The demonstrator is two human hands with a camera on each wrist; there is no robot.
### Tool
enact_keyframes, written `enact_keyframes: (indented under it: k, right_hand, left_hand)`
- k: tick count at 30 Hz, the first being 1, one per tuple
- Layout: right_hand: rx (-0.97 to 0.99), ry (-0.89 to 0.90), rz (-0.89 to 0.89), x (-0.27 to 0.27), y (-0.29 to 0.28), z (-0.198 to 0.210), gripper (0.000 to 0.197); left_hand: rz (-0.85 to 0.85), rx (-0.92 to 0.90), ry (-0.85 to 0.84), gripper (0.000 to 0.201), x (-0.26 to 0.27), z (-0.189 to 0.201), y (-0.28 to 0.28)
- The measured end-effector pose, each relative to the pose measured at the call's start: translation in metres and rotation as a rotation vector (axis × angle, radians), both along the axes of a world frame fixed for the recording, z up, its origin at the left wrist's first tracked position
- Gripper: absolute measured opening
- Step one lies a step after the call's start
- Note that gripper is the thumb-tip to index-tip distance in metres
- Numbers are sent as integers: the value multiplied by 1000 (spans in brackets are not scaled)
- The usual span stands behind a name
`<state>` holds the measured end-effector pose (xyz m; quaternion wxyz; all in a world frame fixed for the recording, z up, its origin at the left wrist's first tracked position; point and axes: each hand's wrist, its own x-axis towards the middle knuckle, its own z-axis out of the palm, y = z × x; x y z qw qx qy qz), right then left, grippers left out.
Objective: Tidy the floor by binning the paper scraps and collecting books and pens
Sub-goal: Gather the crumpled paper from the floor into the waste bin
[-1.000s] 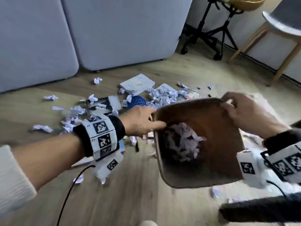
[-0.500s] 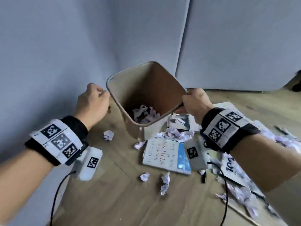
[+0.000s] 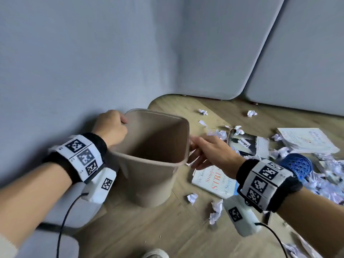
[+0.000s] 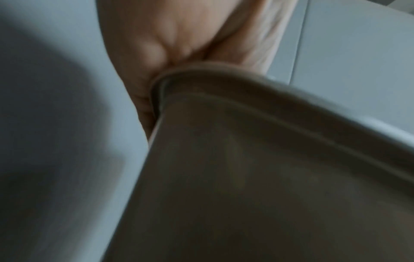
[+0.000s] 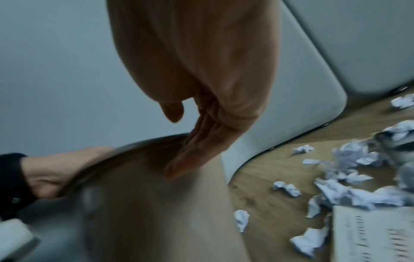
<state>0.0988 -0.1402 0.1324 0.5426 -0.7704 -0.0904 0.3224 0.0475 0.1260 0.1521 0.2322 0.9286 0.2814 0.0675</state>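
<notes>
A beige bin (image 3: pixel 149 181) stands upright on the wooden floor close to the grey wall. My left hand (image 3: pixel 111 129) grips its far left rim, fingers curled over the edge (image 4: pixel 156 85). My right hand (image 3: pixel 202 151) is open beside the right rim, its straight fingers (image 5: pixel 186 159) lying against the bin wall (image 5: pixel 145 212). The bin's inside is dark, so its contents are hidden. Crumpled paper scraps (image 3: pixel 216 207) lie to the right of the bin. A white book with red lettering (image 3: pixel 214 181), a dark-covered book (image 3: pixel 243 144) and a white book (image 3: pixel 305 140) lie among them.
Grey padded panels (image 3: pixel 214 53) close off the left and back. A blue mesh cup (image 3: pixel 297 164) lies on its side by my right wrist, with a heap of scraps (image 3: pixel 325 183) behind it. A shoe tip (image 3: pixel 156 255) shows at the bottom edge.
The bin, held tilted in the air a second ago, now stands on the floor by the wall. My right hand has let go of its rim; my left hand has taken hold of it.
</notes>
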Motion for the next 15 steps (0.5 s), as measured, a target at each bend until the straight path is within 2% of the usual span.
enact_keyframes:
  k: [2,4,6,8,10,11,13,15]
  right_hand:
    - [-57,-35,-21,4,-16,-12,50]
    - [-259,-178,37,4,-35,-33,41]
    - [-540,-334,229,2,-54,-59,28]
    - [-793,-416,428,-4,-68,-83,20]
    - [-921,-497,529,-9,-73,-100,21]
    - [-935,-537,545,-11,-73,-107,24]
    - [-935,-592,562,-16,-70,-117,31]
    - [-961,-617,607,-24,-67,-129,39]
  left_hand:
    - [9,-59,-49,39,2,1,3]
    - [36,-101,-101,43,2,0,4]
    - [84,-111,-147,44,0,-3,2]
    - [117,-142,-152,44,-1,-8,4]
    - [117,-201,-118,36,1,-6,7]
    - [95,-228,-107,33,4,0,6]
    - [7,-241,-174,40,9,24,-11]
    - [-221,-342,-325,31,9,53,-51]
